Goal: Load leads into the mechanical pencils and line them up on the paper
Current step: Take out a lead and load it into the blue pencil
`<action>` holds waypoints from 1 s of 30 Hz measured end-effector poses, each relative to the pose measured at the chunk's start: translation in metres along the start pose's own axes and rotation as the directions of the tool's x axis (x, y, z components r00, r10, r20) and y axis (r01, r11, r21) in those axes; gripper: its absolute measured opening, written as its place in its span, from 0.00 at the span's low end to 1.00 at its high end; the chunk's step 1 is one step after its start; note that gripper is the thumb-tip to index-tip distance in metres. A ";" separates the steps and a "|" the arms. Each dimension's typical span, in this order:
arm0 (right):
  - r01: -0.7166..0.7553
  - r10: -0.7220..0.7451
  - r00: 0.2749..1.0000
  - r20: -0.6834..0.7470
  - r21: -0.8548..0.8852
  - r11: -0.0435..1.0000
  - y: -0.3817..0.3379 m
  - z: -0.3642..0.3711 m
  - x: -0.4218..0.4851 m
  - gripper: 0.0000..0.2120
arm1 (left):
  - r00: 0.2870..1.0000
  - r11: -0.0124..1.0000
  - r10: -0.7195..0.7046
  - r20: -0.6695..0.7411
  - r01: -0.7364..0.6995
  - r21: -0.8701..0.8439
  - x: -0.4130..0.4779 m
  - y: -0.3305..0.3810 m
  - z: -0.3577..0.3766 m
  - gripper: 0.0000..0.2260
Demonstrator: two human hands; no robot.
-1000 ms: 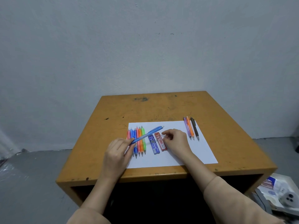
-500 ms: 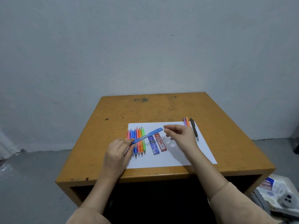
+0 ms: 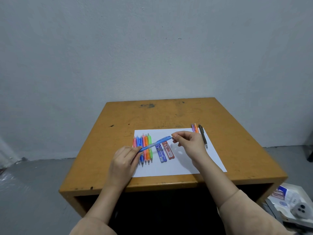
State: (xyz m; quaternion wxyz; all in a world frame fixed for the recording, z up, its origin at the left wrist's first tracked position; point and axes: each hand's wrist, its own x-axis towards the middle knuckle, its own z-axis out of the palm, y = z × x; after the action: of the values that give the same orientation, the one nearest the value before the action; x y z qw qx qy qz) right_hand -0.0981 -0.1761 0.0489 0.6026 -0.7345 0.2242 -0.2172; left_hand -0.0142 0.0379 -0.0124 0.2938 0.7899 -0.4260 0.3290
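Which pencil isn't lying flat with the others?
The light blue pencil: the left hand grips it, the right hand pinches its far end, and it slants above the row of pencils lying on the paper.

Loose beige fabric left sleeve [image 3: 92, 226] and matching right sleeve [image 3: 245, 214] end near the elbows; left hand [image 3: 122, 162] and right hand [image 3: 190, 144] bare.

Plain grey-white wall [image 3: 152, 48] behind; scuffed orange-brown wooden desk [image 3: 169, 114] against it; grey concrete floor [image 3: 33, 192]; flat, even light
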 end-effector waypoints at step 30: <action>-0.059 0.037 0.998 -0.058 -0.451 0.891 0.030 0.014 0.016 0.08 | 0.997 0.997 -0.074 0.014 0.074 -0.022 -0.001 0.001 -0.004 0.16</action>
State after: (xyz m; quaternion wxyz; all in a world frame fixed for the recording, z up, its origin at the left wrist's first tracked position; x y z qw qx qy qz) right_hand -0.0788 -0.1802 0.0181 0.4149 -0.8433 0.3009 -0.1616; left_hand -0.0162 0.0413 -0.0106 0.3118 0.8039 -0.4021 0.3080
